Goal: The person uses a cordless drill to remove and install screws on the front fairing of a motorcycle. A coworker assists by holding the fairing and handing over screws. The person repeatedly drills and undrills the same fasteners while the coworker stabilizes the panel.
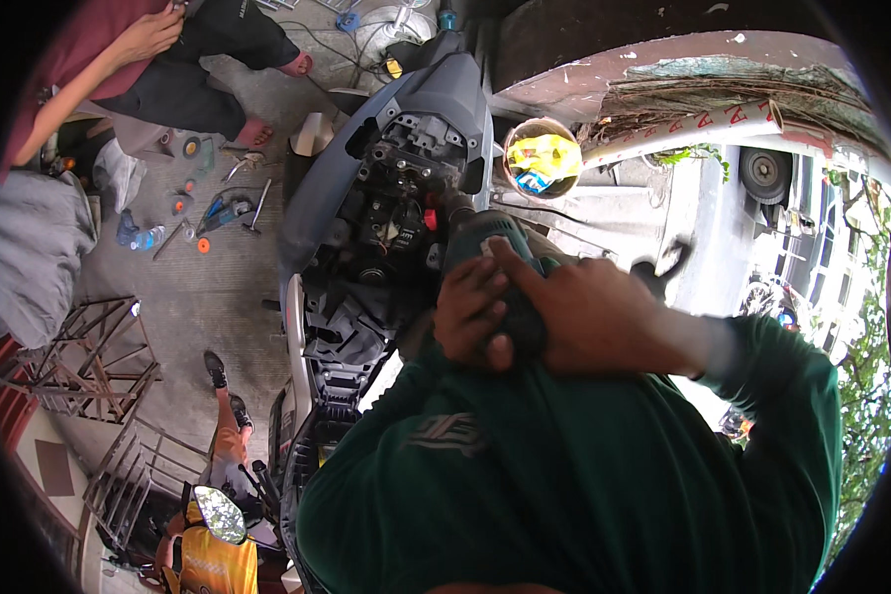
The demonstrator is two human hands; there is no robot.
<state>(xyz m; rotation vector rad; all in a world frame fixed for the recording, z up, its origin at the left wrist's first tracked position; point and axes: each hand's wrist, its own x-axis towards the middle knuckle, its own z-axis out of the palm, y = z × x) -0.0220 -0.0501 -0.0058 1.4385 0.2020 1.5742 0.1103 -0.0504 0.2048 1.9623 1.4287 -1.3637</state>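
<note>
Both my hands are wrapped round a teal, drill-like power tool (497, 226) with a grey metal nose. My left hand (470, 315) curls its fingers round the near side of the body. My right hand (589, 317) grips from the right, one finger lying along the top of the housing. The tool's nose reaches the right edge of the opened rear of a scooter (322, 223) with grey body panels. Dark inner parts and a small red piece (430, 219) show in that opening. Whatever the tool's tip touches is hidden.
A bucket (543, 191) holding yellow wrapping stands right of the scooter, near a long white tube (683, 136). Hand tools, a hammer (258, 206) and bottles lie on the floor at left. A person (198, 69) sits far left; another in yellow (218, 561) is lower left.
</note>
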